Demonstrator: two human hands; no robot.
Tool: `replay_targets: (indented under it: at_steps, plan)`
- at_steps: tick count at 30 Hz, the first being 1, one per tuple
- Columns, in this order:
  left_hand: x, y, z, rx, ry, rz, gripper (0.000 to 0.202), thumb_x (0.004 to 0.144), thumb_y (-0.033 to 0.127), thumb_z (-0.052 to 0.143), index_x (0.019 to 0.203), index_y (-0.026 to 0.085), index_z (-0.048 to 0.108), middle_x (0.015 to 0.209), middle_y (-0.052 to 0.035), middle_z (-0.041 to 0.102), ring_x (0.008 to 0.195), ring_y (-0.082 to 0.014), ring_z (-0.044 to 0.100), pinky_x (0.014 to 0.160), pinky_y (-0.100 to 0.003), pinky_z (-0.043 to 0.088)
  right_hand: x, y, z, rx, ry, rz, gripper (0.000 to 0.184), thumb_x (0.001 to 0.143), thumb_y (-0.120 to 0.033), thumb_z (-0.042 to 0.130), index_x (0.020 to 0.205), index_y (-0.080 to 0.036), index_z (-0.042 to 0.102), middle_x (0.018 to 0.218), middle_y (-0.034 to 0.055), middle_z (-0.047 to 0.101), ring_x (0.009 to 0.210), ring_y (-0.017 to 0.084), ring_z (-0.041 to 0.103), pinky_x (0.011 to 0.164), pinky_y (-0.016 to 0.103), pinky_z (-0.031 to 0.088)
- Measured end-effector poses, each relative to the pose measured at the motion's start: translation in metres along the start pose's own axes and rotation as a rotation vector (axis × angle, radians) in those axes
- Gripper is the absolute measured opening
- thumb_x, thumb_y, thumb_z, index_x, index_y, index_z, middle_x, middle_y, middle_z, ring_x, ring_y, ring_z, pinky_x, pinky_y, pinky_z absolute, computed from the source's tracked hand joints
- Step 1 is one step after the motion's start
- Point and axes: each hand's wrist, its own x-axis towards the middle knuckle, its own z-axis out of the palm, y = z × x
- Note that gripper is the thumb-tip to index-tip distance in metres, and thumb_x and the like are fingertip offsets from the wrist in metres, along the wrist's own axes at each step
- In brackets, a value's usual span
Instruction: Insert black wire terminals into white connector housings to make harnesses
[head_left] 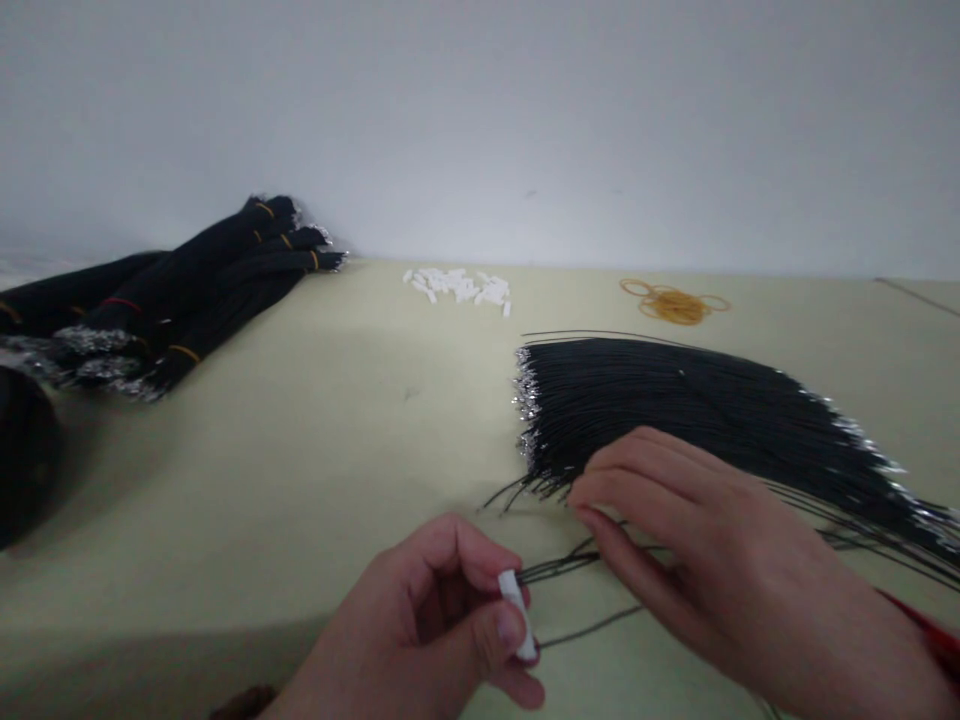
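- Basically the left hand (435,620) is closed in a pinch, with thumb and forefinger clamped on a small white connector (519,612) low in the middle, right in front of the person. It looks tipped so its open end faces the wires.
- A few thin loose wires (559,568) run from that connector toward the right hand (720,570). Its fingers lie stretched out over them, fingertips at the near edge of the big pile. The thumb is hidden, so I can't tell if it's actually pinching a wire or just pressing down.
- The fan of black wires (712,410) is spread flat just beyond the right hand, with its shiny stripped ends lined up on the left. My guess is that makes single strands easy to pick off.
- The spare white connectors (461,285) sit in a small heap farther back on the table (337,450), and yellow rubber bands (675,302) lie to the right of them, both well apart from the hands.
- The banded wire bundles (187,290) are stacked far left against the wall, probably parked there out of the way.
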Motion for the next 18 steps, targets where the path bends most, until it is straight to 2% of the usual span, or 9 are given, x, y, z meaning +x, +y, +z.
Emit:
replay_targets:
  at_steps: [4,8,10,13,17,18]
  plan:
    - [-0.001,-0.002,0.0,-0.011,-0.012,0.003,0.02,0.07,0.027,0.073,0.074,0.015,0.058,0.063,0.0018,0.064,0.057,-0.01,0.061,0.058,-0.02,0.049,0.007,0.02,0.003,-0.147,-0.133,-0.015,0.031,0.096,-0.025,0.035,0.083,-0.013,0.062,0.087,0.0029,0.05,0.088,0.01,0.043,0.084,0.026,0.029]
    - [0.0,-0.002,-0.001,-0.015,-0.019,-0.004,0.019,0.07,0.026,0.073,0.074,0.015,0.057,0.063,0.0016,0.064,0.057,-0.0103,0.061,0.058,-0.021,0.049,0.008,0.026,0.005,-0.204,-0.147,-0.079,0.035,0.097,-0.021,0.03,0.085,-0.012,0.061,0.086,0.0034,0.05,0.087,0.01,0.043,0.081,0.027,0.028]
    - [0.0,-0.002,-0.001,-0.022,-0.017,-0.011,0.02,0.07,0.026,0.073,0.075,0.015,0.057,0.063,0.0015,0.064,0.057,-0.0103,0.062,0.059,-0.021,0.049,0.007,0.026,0.003,-0.217,-0.094,-0.11,0.035,0.098,-0.021,0.028,0.087,-0.011,0.06,0.089,0.0039,0.051,0.089,0.01,0.044,0.083,0.027,0.029]
    - [0.001,0.0,0.0,-0.047,-0.002,-0.009,0.02,0.07,0.026,0.073,0.075,0.016,0.057,0.064,0.0014,0.065,0.057,-0.0107,0.062,0.058,-0.021,0.049,0.002,0.017,-0.003,-0.17,0.058,-0.157,0.026,0.097,-0.02,0.032,0.091,-0.011,0.056,0.095,0.0034,0.051,0.092,0.01,0.045,0.084,0.023,0.032]
    - [0.001,0.002,0.001,-0.064,0.016,-0.013,0.02,0.07,0.025,0.073,0.074,0.016,0.057,0.064,0.0009,0.066,0.058,-0.0115,0.063,0.059,-0.022,0.049,-0.01,-0.01,-0.003,-0.079,0.208,-0.098,0.023,0.097,-0.021,0.031,0.089,-0.015,0.052,0.09,0.0,0.053,0.086,0.006,0.047,0.073,0.018,0.033]
    - [0.001,0.003,0.002,-0.07,0.018,-0.011,0.021,0.069,0.026,0.074,0.074,0.015,0.057,0.063,0.001,0.066,0.057,-0.0116,0.063,0.058,-0.021,0.049,-0.013,-0.016,-0.001,-0.038,0.205,-0.091,0.026,0.098,-0.021,0.03,0.087,-0.016,0.053,0.087,-0.0009,0.053,0.08,0.005,0.047,0.07,0.017,0.032]
